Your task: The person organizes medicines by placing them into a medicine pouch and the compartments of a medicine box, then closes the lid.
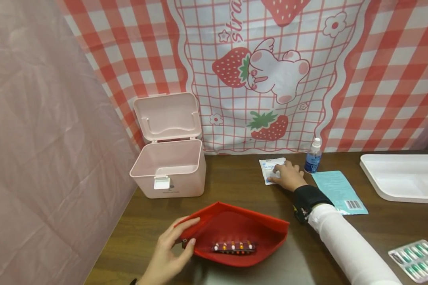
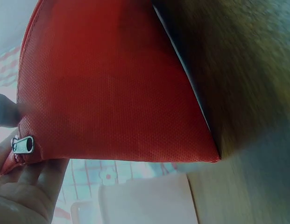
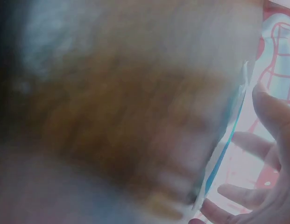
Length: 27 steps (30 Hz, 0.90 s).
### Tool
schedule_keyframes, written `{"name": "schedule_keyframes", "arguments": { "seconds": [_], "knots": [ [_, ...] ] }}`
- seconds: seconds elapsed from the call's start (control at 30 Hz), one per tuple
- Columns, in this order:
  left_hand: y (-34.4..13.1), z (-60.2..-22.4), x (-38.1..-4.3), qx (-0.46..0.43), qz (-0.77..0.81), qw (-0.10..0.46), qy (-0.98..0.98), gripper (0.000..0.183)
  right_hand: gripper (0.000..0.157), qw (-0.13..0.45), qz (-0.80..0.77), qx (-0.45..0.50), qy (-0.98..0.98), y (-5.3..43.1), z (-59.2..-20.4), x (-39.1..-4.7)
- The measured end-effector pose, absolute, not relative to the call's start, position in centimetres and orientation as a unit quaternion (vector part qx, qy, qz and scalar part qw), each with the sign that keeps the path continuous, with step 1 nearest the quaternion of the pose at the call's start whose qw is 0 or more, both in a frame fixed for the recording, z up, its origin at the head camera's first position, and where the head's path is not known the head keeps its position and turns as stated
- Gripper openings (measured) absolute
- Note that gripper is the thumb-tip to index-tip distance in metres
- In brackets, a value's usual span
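Note:
My left hand [image 1: 167, 250] holds a red zip pouch [image 1: 267, 223] by its left end, thumb in front and fingers behind. The pouch gapes open upward, and a blister strip of orange and white capsules [image 1: 233, 247] shows inside. In the left wrist view, its metal zipper pull [image 2: 24, 145] sits beside my fingers. Farther off, my right hand [image 1: 289, 177] reaches over a flat white packet [image 1: 266, 173] with blue print, partly covering it. The right wrist view shows those fingers spread at the packet's edge [image 3: 220, 151].
A pink box [image 1: 189, 184] with its lid raised stands at the back left. Right of the packet are a blue spray bottle [image 1: 312, 158] and a teal sachet [image 1: 337, 188]. A white tray [image 1: 392, 194] lies at the right, with a green-and-white capsule blister pack [image 1: 418, 260] nearer.

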<state>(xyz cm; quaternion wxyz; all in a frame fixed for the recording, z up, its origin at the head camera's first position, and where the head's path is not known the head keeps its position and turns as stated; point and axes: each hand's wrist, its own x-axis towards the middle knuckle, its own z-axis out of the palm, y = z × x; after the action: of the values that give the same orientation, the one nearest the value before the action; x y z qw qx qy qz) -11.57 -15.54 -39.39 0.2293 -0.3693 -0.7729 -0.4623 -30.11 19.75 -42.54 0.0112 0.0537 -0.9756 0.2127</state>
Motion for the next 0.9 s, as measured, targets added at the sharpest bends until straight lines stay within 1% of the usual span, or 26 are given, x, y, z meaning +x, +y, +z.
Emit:
{"name": "schedule_keyframes", "arguments": {
  "seconds": [0.1,0.17,0.23,0.33,0.43,0.53,0.6,0.67,0.77,0.9],
  "knots": [
    [-14.7,-38.3,-11.5,-0.371,-0.461,0.219,-0.776,0.049,0.048,0.015,0.215,0.040,-0.976,19.8,-42.6,-30.3],
    [-14.3,-38.4,-11.8,-0.373,-0.459,0.212,-0.778,0.048,0.052,0.014,0.220,0.030,-0.975,19.8,-42.5,-30.2],
    [-14.2,-39.3,-12.4,-0.378,-0.455,0.208,-0.779,0.048,0.061,0.017,0.230,0.020,-0.973,19.9,-42.5,-30.2],
    [-13.9,-40.1,-13.0,-0.386,-0.450,0.208,-0.778,0.048,0.079,0.025,0.245,0.005,-0.969,20.1,-42.5,-30.2],
    [-13.3,-39.5,-12.9,-0.392,-0.448,0.204,-0.777,0.047,0.092,0.027,0.256,-0.012,-0.966,20.4,-42.4,-30.2],
    [-12.6,-38.3,-12.5,-0.397,-0.451,0.198,-0.775,0.047,0.098,0.024,0.266,-0.028,-0.963,20.7,-42.2,-30.3],
    [-12.3,-37.6,-12.3,-0.398,-0.453,0.193,-0.774,0.046,0.100,0.023,0.274,-0.036,-0.961,20.7,-42.1,-30.3],
    [-12.0,-37.5,-12.3,-0.400,-0.455,0.191,-0.773,0.046,0.098,0.027,0.288,-0.043,-0.956,20.8,-42.0,-30.4],
    [-11.8,-38.3,-12.7,-0.399,-0.459,0.186,-0.772,0.046,0.089,0.036,0.322,-0.042,-0.945,20.9,-41.9,-30.4],
    [-11.7,-39.7,-13.4,-0.397,-0.459,0.186,-0.773,0.047,0.074,0.060,0.359,-0.013,-0.931,21.0,-41.5,-30.1]
  ]
}}
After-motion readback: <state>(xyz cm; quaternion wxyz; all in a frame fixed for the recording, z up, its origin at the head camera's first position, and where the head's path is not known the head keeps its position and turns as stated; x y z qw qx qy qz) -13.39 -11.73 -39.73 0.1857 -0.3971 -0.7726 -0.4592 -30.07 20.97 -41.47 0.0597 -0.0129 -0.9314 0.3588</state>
